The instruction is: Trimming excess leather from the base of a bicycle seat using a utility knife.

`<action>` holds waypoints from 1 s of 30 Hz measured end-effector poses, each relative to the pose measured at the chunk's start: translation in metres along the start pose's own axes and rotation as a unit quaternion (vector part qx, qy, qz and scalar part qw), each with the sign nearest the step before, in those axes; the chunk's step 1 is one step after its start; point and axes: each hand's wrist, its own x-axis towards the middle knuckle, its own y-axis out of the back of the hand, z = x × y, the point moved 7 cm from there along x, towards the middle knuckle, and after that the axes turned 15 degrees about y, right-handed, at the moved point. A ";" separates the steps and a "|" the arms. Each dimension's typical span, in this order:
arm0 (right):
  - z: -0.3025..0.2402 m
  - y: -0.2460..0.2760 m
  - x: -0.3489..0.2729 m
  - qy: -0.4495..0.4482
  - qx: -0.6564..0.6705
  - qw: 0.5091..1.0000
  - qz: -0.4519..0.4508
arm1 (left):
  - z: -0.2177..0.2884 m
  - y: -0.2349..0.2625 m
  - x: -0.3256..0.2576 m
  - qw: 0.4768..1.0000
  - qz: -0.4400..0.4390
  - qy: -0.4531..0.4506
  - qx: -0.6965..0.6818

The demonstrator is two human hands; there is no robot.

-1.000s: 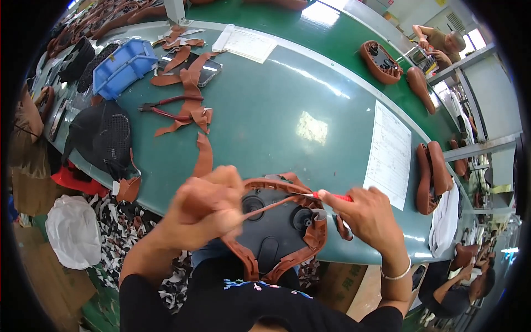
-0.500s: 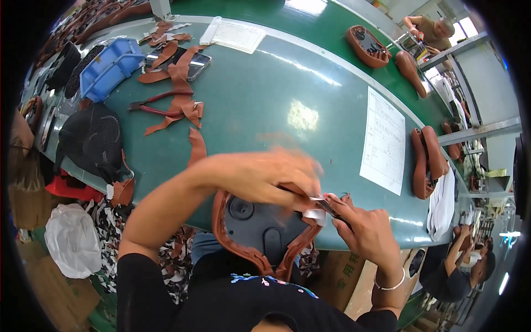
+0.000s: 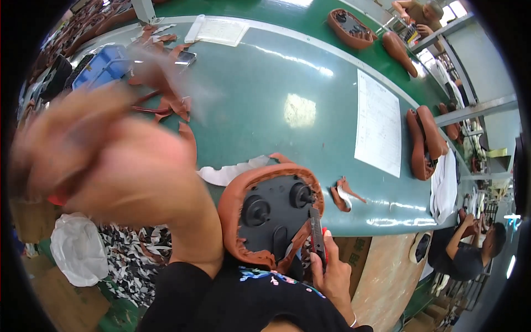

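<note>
My right hand [image 3: 333,272] is closed around a utility knife [image 3: 317,239] with a grey metal body and red edges, held at the lower right rim of a cushioned part. That part is a brown leather-covered pad [image 3: 228,207] with a black plastic base facing up, lying at the table's near edge against my front. Along its rim the leather is folded inward, and a strip hangs loose beside the knife. My left hand [image 3: 110,155], raised at the left, is smeared by motion, and its fingers cannot be made out. A pale blurred streak crosses the scraps beyond it.
Leather offcuts [image 3: 188,141], a blue bin [image 3: 102,69] and red-handled pliers [image 3: 146,102] are at the left. A small scrap [image 3: 342,196] lies right of the pad. Paper sheets [image 3: 378,124] and more brown pads [image 3: 423,141] lie farther right. Two other people work beyond.
My left hand has swung from the pad to the far left. The pad shows whole now, turned, with its base uncovered. My right hand has come lower with the knife.
</note>
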 end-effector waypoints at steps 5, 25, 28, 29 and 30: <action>0.016 -0.014 -0.005 -0.061 0.219 0.969 0.094 | 0.024 0.017 -0.026 0.679 0.264 -0.221 0.648; 0.175 0.085 0.367 0.036 0.310 0.902 0.299 | -0.172 -0.054 0.011 0.819 -0.424 0.078 0.377; 0.220 0.077 0.458 0.040 0.343 0.880 0.326 | -0.183 -0.005 0.054 0.894 -0.088 0.160 0.410; 0.227 0.074 0.483 0.040 0.351 0.874 0.333 | -0.187 -0.003 0.056 0.894 -0.086 0.158 0.411; 0.232 0.073 0.503 0.039 0.358 0.868 0.342 | -0.188 0.002 0.059 0.903 -0.069 0.161 0.393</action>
